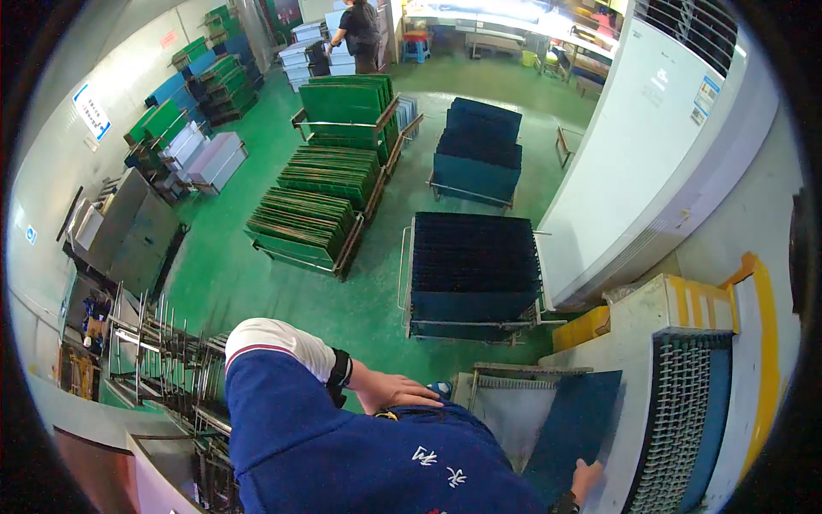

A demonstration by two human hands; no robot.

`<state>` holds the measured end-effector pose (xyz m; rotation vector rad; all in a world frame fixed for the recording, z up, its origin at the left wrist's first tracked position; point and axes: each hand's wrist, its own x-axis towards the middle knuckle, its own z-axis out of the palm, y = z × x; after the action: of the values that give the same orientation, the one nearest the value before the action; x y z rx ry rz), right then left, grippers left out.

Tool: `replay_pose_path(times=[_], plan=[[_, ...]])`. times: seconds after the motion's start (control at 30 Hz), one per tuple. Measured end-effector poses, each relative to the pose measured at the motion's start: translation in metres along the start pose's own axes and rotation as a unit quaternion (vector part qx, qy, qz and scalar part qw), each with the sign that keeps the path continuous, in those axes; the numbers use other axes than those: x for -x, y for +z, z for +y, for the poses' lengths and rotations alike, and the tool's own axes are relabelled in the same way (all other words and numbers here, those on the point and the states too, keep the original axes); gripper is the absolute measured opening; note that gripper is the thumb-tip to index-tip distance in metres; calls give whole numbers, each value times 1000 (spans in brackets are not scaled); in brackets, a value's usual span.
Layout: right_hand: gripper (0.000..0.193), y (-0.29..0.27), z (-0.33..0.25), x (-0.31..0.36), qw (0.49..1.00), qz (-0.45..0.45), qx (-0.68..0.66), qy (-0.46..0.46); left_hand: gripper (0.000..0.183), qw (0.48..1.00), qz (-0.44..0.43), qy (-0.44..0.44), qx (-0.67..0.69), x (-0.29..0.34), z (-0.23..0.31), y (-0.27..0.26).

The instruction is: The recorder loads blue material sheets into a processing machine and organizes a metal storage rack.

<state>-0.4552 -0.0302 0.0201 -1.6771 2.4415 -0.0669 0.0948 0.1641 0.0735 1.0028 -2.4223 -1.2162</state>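
Observation:
My left hand point(398, 392) lies flat against the front of my blue top at the waist, fingers stretched out and holding nothing. At the lower right my right hand point(586, 481) grips the edge of a thin dark blue board point(578, 424). The board stands tilted over a pale surface, beside a metal rack bar point(531, 370). Just right of it is a machine opening with rows of small rollers point(676, 420), where another blue sheet point(712, 420) shows. My body hides the board's lower part.
Ahead stands a wire rack of dark blue boards point(475, 304), with another blue stack point(475, 176) beyond. Racks of green boards point(300, 227) stand left of them. Metal frames point(171, 360) crowd the left. A tall white cabinet point(634, 146) rises at right. A person point(358, 34) stands far back.

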Motion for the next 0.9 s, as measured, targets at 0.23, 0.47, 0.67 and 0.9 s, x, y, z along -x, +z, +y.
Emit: replay_pose_path(times=[0.23, 0.47, 0.67, 0.9], plan=[[51, -83, 36, 8, 992, 107, 36, 55, 121, 999, -26, 22, 2, -6, -8, -14], [39, -162, 54, 78, 912, 228, -342, -9, 118, 998, -65, 8, -9, -21, -6, -29], [42, -160, 70, 59, 551, 168, -805, 141, 97, 997, -80, 21, -12, -32, -34, -12], [30, -129, 77, 46, 425, 103, -885, 158, 75, 993, -115, -33, -26, -38, -36, -16]])
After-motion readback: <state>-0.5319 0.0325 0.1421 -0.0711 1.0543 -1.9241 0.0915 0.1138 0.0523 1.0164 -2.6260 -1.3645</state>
